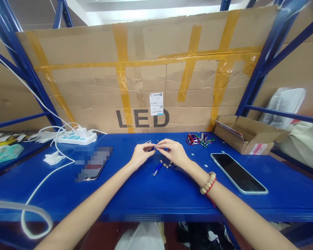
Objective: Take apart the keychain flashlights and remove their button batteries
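My left hand is closed around a small blue piece, mostly covered by the fingers, with a bit of silvery wire or clip showing above it. Fingertips of my right hand pinch together and meet the left fingertips at that piece; what they hold is too small to make out. Just below the hands, a small blue metal tube, like a mini flashlight body, lies tilted on the blue tabletop. Beside it are several small round button cells, partly hidden by my right hand.
A pile of coloured metal tubes with carabiner clips lies at the back right, near an open cardboard box. A phone lies to the right, another phone to the left. A white power strip and cables occupy the left.
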`<state>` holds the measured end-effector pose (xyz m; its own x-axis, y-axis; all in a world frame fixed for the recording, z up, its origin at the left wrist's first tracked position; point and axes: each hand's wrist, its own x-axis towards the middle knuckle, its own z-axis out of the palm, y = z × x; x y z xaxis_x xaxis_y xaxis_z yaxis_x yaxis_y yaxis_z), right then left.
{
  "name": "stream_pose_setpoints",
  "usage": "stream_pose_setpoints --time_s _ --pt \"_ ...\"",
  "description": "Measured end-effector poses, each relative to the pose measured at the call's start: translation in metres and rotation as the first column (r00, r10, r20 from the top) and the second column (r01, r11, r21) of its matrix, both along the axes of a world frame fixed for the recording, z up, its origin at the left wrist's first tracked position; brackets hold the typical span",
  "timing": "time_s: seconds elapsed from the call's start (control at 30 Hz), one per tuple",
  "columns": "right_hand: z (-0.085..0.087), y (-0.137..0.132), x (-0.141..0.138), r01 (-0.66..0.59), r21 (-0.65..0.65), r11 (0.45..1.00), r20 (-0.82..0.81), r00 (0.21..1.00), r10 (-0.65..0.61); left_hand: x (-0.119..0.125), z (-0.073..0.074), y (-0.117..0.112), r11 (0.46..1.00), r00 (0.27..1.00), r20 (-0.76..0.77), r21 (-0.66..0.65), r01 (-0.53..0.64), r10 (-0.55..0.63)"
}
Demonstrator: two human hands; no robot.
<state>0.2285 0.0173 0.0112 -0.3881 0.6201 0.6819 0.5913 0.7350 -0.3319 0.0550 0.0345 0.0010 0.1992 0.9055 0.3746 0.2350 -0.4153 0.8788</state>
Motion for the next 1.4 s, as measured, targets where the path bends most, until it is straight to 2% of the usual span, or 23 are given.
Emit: stream_pose_setpoints --time_s 0.23,0.4,0.53,0.6,0.67,0.73,0.8,0.87,0.93,1.0,1.13,1.23,1.33,1.4 --pt "0.006 -0.006 0.005 0.009 -0.145 0.989 0.142 0.99 0.012 -0.001 -0.001 0.001 0.992 0.981 -0.184 0.125 -0.033 0.056" --pt "0.01 -0.004 0.013 -0.071 -0.224 0.972 0.098 0.991 0.095 -0.003 -0.001 0.003 0.993 0.994 -0.023 0.032 -0.11 0.111" --pt "0.004 0.001 0.013 -0.248 -0.34 0.907 0.168 0.933 0.319 -0.008 0.003 0.005 0.988 0.985 0.074 -0.029 -0.151 0.153" --pt "0.001 0.003 0.011 -0.287 -0.363 0.886 0.205 0.904 0.376 -0.009 0.005 0.006 0.985 0.98 0.097 -0.043 -0.168 0.172" --pt "0.0 0.003 0.009 -0.212 -0.341 0.916 0.214 0.931 0.295 -0.01 0.006 0.005 0.982 0.976 0.11 -0.047 -0.185 0.189" --pt "0.001 0.003 0.009 -0.008 -0.307 0.952 0.215 0.974 0.078 -0.009 0.006 0.004 0.98 0.974 0.113 -0.043 -0.193 0.197" --pt "0.003 0.004 0.011 0.216 -0.281 0.935 0.259 0.955 -0.142 -0.008 0.007 0.003 0.982 0.976 0.107 -0.04 -0.186 0.189" --pt "0.003 0.004 0.014 0.335 -0.242 0.911 0.332 0.91 -0.247 -0.007 0.007 0.001 0.984 0.979 0.099 -0.049 -0.172 0.176" --pt "0.003 0.004 0.016 0.34 -0.192 0.92 0.36 0.897 -0.256 -0.005 0.008 0.0 0.985 0.981 0.102 -0.068 -0.158 0.165" --pt "0.004 0.003 0.016 0.266 -0.177 0.948 0.345 0.918 -0.193 -0.003 0.008 -0.001 0.987 0.983 0.115 -0.084 -0.137 0.146" --pt "0.006 -0.002 0.013 0.137 -0.266 0.954 0.385 0.922 -0.025 -0.001 0.009 -0.004 0.994 0.985 0.148 -0.077 -0.073 0.084" --pt "0.005 -0.002 0.012 0.147 -0.31 0.939 0.391 0.92 -0.015 0.0 0.01 -0.005 0.998 0.989 0.137 -0.053 -0.041 0.048" --pt "0.002 0.003 0.013 0.17 -0.349 0.921 0.281 0.957 -0.07 -0.001 0.01 -0.005 0.999 0.995 0.098 -0.027 -0.032 0.035" --pt "0.001 0.007 0.013 0.137 -0.363 0.921 0.118 0.988 -0.101 -0.002 0.008 -0.004 1.0 0.998 0.058 -0.02 -0.022 0.023"
